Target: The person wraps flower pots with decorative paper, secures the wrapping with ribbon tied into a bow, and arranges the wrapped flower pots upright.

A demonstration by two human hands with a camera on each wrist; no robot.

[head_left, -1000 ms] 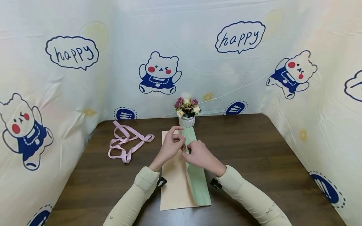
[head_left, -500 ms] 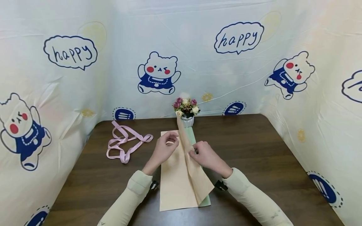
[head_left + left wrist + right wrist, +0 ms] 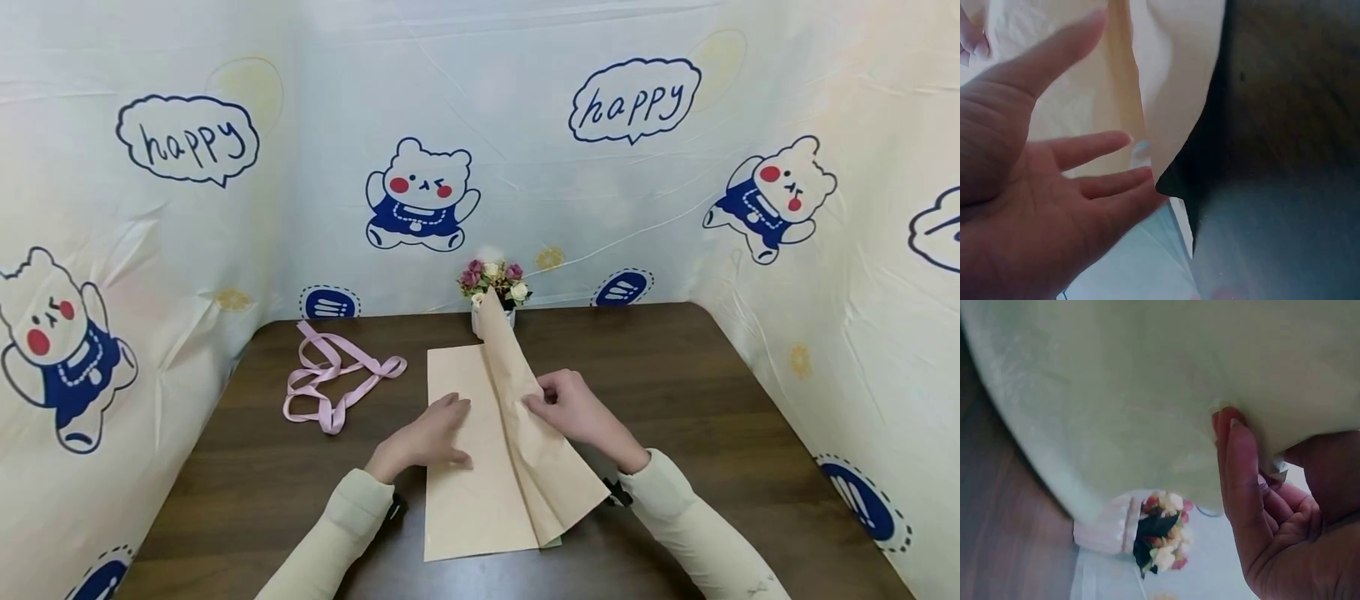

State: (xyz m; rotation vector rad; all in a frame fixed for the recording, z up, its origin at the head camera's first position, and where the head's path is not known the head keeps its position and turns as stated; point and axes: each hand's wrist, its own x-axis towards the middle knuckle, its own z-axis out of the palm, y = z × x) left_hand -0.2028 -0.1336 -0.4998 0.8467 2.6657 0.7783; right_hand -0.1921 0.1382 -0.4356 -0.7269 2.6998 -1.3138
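A tan sheet of paper (image 3: 468, 508) with a pale green reverse side lies lengthwise on the dark wooden table (image 3: 660, 375). Its right flap stands raised and creased, leaning to the right. My right hand (image 3: 581, 410) pinches the flap's edge between thumb and fingers. From the right wrist view, the green underside (image 3: 1097, 412) fills much of the picture beside the pinching fingers (image 3: 1241, 462). Over the left part of the sheet is my left hand (image 3: 431, 433), fingers spread and relaxed with nothing gripped. Whether it touches the paper is hard to tell.
A loosely looped pink ribbon (image 3: 330, 417) lies to the left of the paper. Behind the sheet's far end stands a small white pot (image 3: 1107, 528) of artificial flowers (image 3: 517, 292), partly hidden by the flap. A printed cloth (image 3: 525, 100) surrounds the table.
My right hand has moved right, swinging the flap over so its tan face shows and most of the green is covered. My left hand has left the fold and come down nearer on the left.
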